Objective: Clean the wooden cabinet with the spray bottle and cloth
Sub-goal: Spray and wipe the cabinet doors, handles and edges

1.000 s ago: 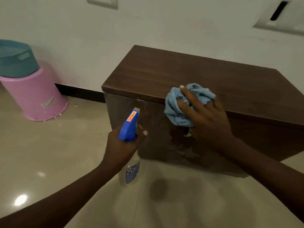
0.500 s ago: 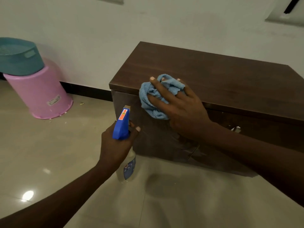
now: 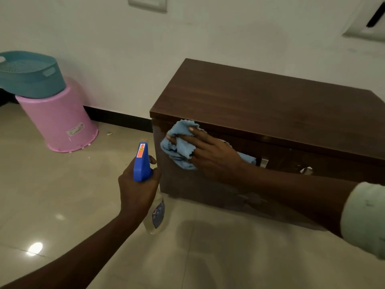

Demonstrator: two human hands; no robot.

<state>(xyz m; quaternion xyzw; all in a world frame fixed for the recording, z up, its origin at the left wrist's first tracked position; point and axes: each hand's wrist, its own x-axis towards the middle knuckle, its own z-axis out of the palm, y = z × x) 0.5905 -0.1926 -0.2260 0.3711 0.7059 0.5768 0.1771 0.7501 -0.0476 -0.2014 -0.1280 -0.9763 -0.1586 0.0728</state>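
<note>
Glossy beige floor tiles (image 3: pixel 62 195), white wall (image 3: pixel 208 38). Right hand (image 3: pixel 214 157), fingers spread, presses the blue cloth (image 3: pixel 179 147) on the wooden cabinet (image 3: pixel 270 105) front, upper-left corner. Left hand (image 3: pixel 135 190) curls round the spray bottle (image 3: pixel 141 163); labels unreadable.

The one head view looks forward and down, close above the dark brown wooden cabinet (image 3: pixel 260 101), facing its front.

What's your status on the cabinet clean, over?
Left hand grips spray bottle, beside cabinet. Right hand presses cloth on cabinet front, top left corner. Door handle just right of cloth.
</note>
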